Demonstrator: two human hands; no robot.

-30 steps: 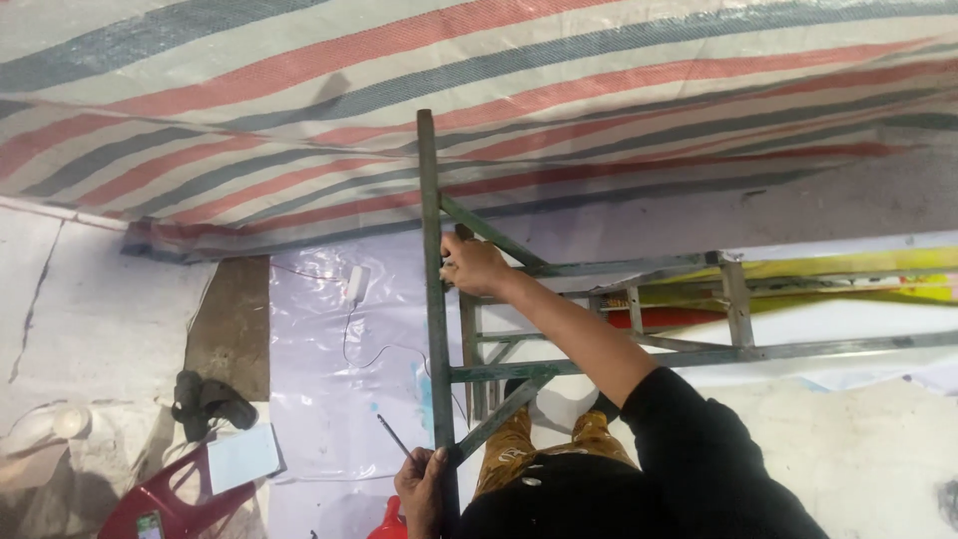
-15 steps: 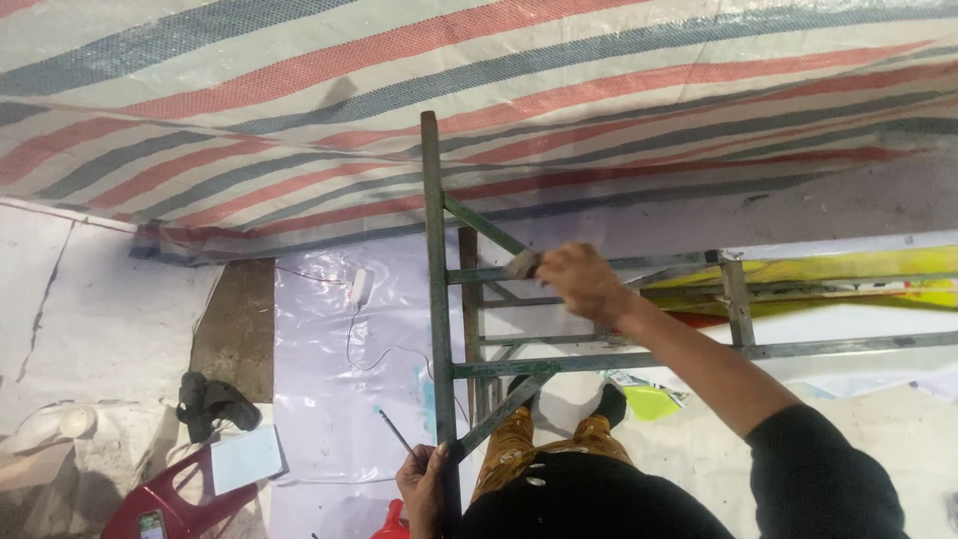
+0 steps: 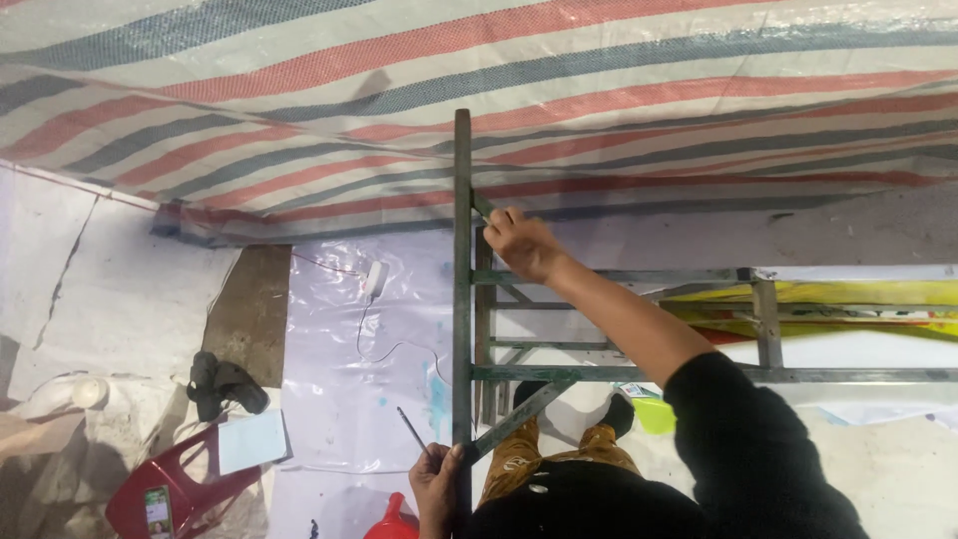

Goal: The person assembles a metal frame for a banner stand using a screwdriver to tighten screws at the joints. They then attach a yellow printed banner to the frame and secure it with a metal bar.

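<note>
Head view looks down on a green metal frame (image 3: 462, 299) standing upright on pale plastic sheeting (image 3: 349, 399) under a striped tarpaulin (image 3: 399, 90). Right hand (image 3: 521, 243) reaches up, fingers curled around a slanted brace near the frame's top. Left hand (image 3: 436, 484) grips the upright post low down and pinches a thin rod (image 3: 411, 429). A red plastic chair (image 3: 175, 489) sits well to the left

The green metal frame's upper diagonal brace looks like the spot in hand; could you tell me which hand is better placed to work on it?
Probably the right hand: it is already at the upper brace beside the upright post. The left hand sits low on the post, holding a thin rod.
</note>
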